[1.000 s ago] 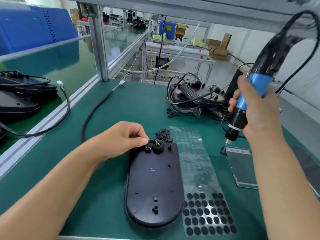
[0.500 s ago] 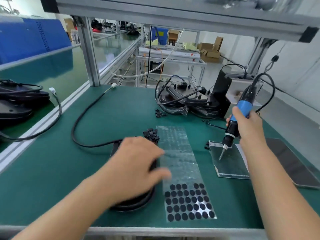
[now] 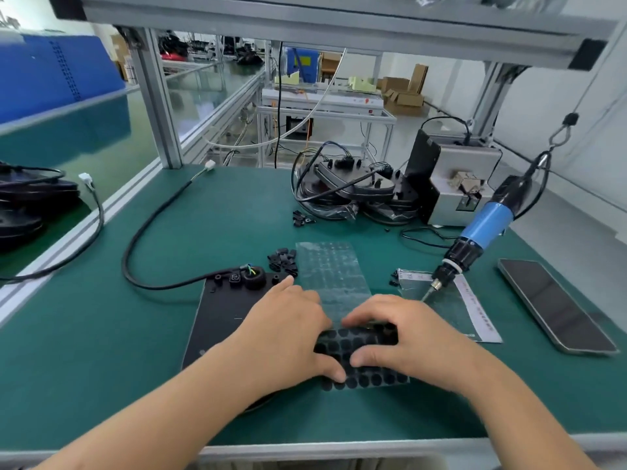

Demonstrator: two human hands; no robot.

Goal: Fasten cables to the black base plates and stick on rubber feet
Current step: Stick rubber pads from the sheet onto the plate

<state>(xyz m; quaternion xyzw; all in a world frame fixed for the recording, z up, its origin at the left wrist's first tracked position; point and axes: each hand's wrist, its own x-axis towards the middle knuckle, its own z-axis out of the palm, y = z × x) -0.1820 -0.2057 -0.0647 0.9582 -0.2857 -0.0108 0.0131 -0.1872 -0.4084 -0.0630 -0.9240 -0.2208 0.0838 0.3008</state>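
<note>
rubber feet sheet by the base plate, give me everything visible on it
The rubber feet sheet is a clear, glossy plastic strip lying flat on the green mat, its long axis running away from the person, just right of the black base plate. The far part is bare backing with faint empty circles; only the near end still carries rows of round black feet. The left hand and right hand both rest on that near end, fingers over the feet.

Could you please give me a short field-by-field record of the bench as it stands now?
left hand: on the sheet of rubber feet, thumb pressing its near end
right hand: fingers curled on the same sheet
black base plate: flat, left of sheet, cable attached
screwdriver: unheld, hanging, tip down
phone: far right
</note>
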